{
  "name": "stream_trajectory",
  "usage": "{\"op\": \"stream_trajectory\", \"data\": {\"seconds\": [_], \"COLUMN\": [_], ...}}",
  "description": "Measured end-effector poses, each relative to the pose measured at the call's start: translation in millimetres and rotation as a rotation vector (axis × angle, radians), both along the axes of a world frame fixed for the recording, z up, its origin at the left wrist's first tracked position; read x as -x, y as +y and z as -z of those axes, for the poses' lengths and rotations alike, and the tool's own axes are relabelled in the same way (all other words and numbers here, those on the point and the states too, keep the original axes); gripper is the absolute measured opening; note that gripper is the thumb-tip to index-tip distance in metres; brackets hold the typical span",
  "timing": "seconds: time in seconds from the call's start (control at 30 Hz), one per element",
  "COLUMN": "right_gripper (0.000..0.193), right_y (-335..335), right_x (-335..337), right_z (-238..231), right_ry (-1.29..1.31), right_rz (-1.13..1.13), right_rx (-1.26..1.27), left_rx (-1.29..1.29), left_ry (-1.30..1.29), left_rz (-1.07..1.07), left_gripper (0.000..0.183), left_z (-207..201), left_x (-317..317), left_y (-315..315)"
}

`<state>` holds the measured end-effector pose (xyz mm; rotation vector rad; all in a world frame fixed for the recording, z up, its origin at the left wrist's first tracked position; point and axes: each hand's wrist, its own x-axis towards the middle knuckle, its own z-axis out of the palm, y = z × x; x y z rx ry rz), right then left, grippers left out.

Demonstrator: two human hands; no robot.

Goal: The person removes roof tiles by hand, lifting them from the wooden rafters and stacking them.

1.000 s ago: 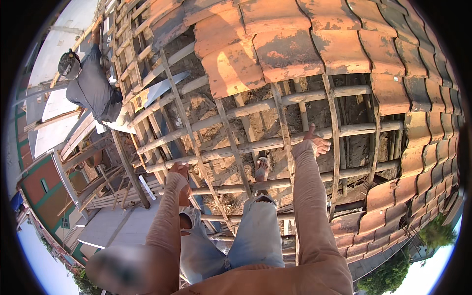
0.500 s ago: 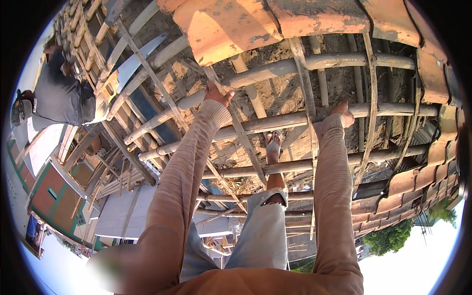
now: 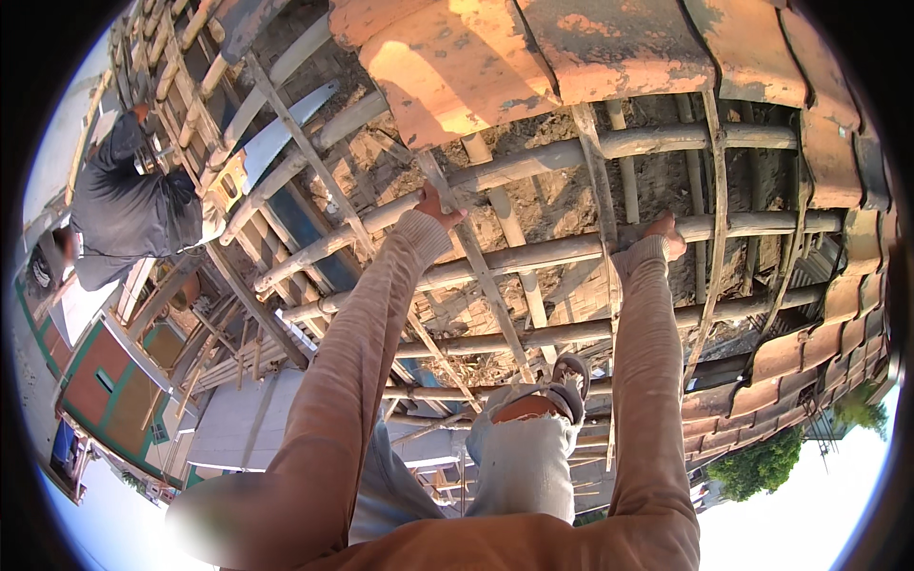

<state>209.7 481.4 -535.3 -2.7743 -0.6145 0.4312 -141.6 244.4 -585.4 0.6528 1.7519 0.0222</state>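
Note:
Both my arms reach forward over a bare roof frame of round poles crossed by thin battens. My left hand (image 3: 438,207) is closed around a slanting wooden batten (image 3: 482,278) where it crosses a round pole (image 3: 514,169). Farther right, my right hand (image 3: 664,233) grips another round pole (image 3: 757,225), close beside an upright batten (image 3: 592,162). Between my arms, my bent knee in torn jeans (image 3: 524,466) and my sandalled foot (image 3: 571,373) show over the lower poles. Orange clay tiles (image 3: 466,76) lie just beyond my hands.
A handsaw (image 3: 281,138) with a yellow handle rests on the poles at left. Another person in dark clothes (image 3: 138,209) is beside it. More roof tiles (image 3: 790,381) line the right side. Gaps between the poles show woven matting and debris below.
My foot has drawn back toward me and my knee is bent more. Both hands keep their holds. The view has shifted slightly, and the other person's arm is raised more.

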Motion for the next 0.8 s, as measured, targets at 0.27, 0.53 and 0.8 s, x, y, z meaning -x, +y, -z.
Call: {"op": "stream_trajectory", "data": {"seconds": [0.27,0.53,0.8], "right_gripper": [0.055,0.058,0.060], "right_y": [-3,-3,-7], "right_x": [35,13,23], "right_z": [-25,-9,-5], "right_ry": [0.058,-0.027,-0.006], "right_rz": [0.021,-0.014,-0.027], "right_rx": [0.033,0.041,0.023], "left_rx": [-0.043,0.055,0.024], "left_ry": [-0.007,0.036,0.010], "left_rz": [-0.195,-0.116,-0.087], "left_gripper": [0.111,0.107,0.109], "left_z": [10,8,23], "left_x": [-6,-13,-5], "left_y": [-8,0,-2]}}
